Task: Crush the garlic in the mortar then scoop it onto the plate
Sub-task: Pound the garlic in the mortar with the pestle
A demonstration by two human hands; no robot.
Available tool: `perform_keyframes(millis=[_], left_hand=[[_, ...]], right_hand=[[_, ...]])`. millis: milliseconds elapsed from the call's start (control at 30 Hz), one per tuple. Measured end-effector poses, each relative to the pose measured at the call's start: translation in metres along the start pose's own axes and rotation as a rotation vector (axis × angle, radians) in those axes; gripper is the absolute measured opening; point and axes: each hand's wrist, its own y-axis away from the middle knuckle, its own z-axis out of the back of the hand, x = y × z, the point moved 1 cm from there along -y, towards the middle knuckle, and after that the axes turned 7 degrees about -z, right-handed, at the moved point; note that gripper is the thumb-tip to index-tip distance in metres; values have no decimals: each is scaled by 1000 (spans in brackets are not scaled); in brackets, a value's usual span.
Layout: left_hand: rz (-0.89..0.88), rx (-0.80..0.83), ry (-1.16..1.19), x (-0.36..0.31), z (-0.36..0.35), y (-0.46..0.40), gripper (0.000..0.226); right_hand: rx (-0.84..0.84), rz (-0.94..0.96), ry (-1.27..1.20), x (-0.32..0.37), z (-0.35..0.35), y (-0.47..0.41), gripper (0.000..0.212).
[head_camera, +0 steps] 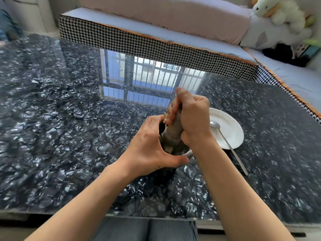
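My left hand (149, 145) grips the mortar (180, 150), right hand (192, 119) clenches the pestle (173, 133); a skewed strike could tip it toward the plate (229, 129).

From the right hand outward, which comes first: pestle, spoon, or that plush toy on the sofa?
1. Pestle: gripped in the right hand, over the mortar.
2. Spoon: just to its right, bowl resting on the paper plate.
3. Plush toy: far back right, on the sofa.

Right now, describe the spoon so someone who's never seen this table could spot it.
On the dark marbled table, look right of the hands to the white paper plate. The spoon lies with its bowl on the plate and its handle running off over the near rim. It is the only metal thing there.
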Motion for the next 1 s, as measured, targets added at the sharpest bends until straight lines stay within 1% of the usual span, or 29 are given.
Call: perform_keyframes(millis=[67,133,167,233,300,400,433,500,567,633,700,733,767,833,867,933,1000], left_hand=[[3,0,-8,1,0,0,97],[-12,-4,0,0,0,-1,85],[-17,-3,4,0,0,-1,79],[-18,-4,9,1,0,-1,74],[-7,12,16,2,-1,0,78],[4,16,-1,3,-1,0,97],[2,13,-5,3,-1,0,97],[3,14,2,2,-1,0,86],[0,10,3,1,0,-1,74],[12,23,15,1,0,0,77],[11,24,6,3,-1,-1,93],[8,24,0,3,-1,-1,97],[7,25,-1,3,-1,-1,94],[-10,14,8,1,-1,0,76],[-19,-5,2,1,0,-1,71],[-5,2,11,0,0,0,69],[17,10,11,2,-1,-1,79]], right_hand=[[-15,40,-62,9,3,-3,61],[-8,64,-26,2,1,-1,58],[-2,47,11,-6,-1,2,58],[23,4,55,-16,-4,4,60],[20,-13,43,-12,-4,3,63],[-12,21,-54,5,3,-2,62],[-9,45,-50,5,3,-2,61],[-4,65,52,-7,0,4,60],[22,44,134,-14,-4,7,61],[26,18,104,-6,-4,6,63],[-15,36,7,6,-1,0,62],[-28,57,-13,8,1,-3,60],[-33,79,19,6,1,-2,59],[-33,67,124,-6,-2,4,60],[-18,46,157,-11,-3,5,61],[7,5,170,-15,-5,6,62],[3,2,110,-6,-3,4,64]])
